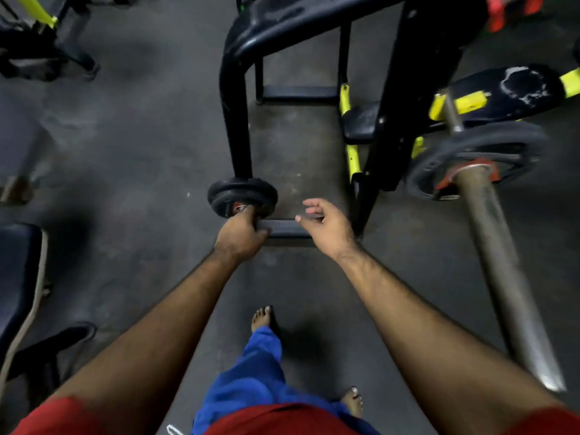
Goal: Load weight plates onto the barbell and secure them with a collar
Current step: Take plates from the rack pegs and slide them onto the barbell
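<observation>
Two weight plates are showing: the left hand (241, 235) is gripping a small black plate (242, 196) low by the rack's foot (284, 228), fingers curled through its hole. The other plate (477, 161) is sitting on the barbell (502, 265). The right hand (328, 227) is hovering, fingers loosely spread.

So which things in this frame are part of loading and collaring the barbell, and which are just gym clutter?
Belongs to the job:
- small black plates, gripped by the left hand
- right hand, held open in the air
- barbell
- large plate already on the barbell
- red collar against the large plate

Just lying about:
- black frame
- yellow-trimmed bench
- padded seat
</observation>
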